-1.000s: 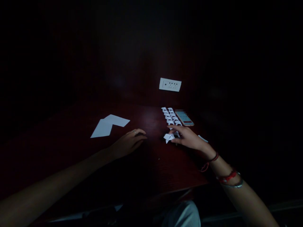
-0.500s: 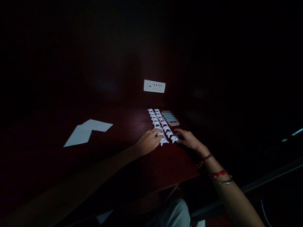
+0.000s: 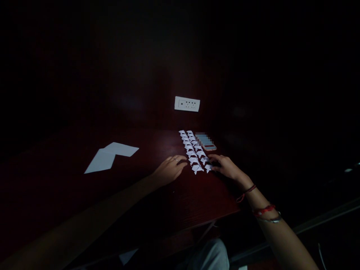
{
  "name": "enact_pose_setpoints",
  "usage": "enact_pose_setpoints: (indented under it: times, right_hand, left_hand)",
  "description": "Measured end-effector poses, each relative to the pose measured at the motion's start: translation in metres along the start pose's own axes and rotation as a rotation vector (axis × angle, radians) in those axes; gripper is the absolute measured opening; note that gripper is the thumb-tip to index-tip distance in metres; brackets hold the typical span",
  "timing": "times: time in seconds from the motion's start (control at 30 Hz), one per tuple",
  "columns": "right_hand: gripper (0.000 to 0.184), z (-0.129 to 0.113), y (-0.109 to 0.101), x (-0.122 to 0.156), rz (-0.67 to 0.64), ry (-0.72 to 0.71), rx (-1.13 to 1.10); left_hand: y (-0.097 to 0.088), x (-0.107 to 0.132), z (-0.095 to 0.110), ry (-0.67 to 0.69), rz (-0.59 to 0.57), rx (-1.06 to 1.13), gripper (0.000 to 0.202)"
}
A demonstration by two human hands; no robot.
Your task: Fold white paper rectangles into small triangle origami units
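Two rows of several small folded white paper pieces [image 3: 194, 150] lie on the dark red table [image 3: 157, 202]. My left hand [image 3: 168, 170] rests on the table just left of the nearest pieces, fingers loosely stretched, holding nothing. My right hand [image 3: 226, 167] lies at the right end of the rows, its fingertips touching the nearest folded piece [image 3: 208, 167]. Red threads and a bangle circle my right wrist.
A phone [image 3: 206, 141] with a lit screen lies right of the rows. Folded white paper sheets [image 3: 111, 156] lie at the left. A white wall socket [image 3: 187, 104] sits on the dark panel behind. The table's front edge runs below my arms.
A second ago my right hand held a folded piece apart from the rows; that piece now lies at the row's end. My left hand came over to the rows, then drew back slightly.
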State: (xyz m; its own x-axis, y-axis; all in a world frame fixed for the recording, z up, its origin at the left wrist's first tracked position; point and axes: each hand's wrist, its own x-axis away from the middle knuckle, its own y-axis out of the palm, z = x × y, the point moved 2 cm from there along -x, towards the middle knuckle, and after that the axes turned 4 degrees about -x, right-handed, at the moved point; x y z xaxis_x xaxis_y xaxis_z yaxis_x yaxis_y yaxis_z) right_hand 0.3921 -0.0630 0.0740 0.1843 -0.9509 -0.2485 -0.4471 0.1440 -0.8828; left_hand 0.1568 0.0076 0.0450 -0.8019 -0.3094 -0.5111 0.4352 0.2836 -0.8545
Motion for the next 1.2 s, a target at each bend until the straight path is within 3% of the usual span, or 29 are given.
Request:
enact_pose_setpoints:
  times: [0.13, 0.27, 0.5, 0.67, 0.87, 1.1, 1.2]
  right_hand:
    - [0.044, -0.03, -0.005, -0.012, 0.024, -0.086, 0.023]
    - [0.04, -0.074, 0.009, -0.042, -0.049, -0.186, 0.026]
    - [0.032, -0.16, 0.085, -0.123, -0.187, -0.329, 0.046]
    - [0.035, -0.211, 0.143, -0.172, -0.178, -0.345, 0.05]
    - [0.045, -0.242, 0.182, -0.212, -0.173, -0.265, 0.087]
    - [0.031, -0.25, 0.194, -0.233, -0.178, -0.19, 0.116]
    - [0.035, -0.249, 0.198, -0.235, -0.13, -0.164, 0.083]
  left_hand:
    - [-0.018, 0.033, -0.037, -0.093, 0.006, -0.045, 0.025]
    - [-0.046, 0.075, -0.077, -0.208, 0.003, -0.108, 0.028]
    - [-0.084, 0.145, -0.142, -0.468, -0.054, -0.234, 0.028]
    - [-0.1, 0.182, -0.181, -0.715, -0.08, -0.295, 0.033]
    - [-0.096, 0.206, -0.197, -0.843, -0.206, -0.242, 0.048]
    - [-0.089, 0.211, -0.202, -0.891, -0.295, -0.204, 0.056]
    - [-0.09, 0.211, -0.202, -0.89, -0.301, -0.201, 0.054]
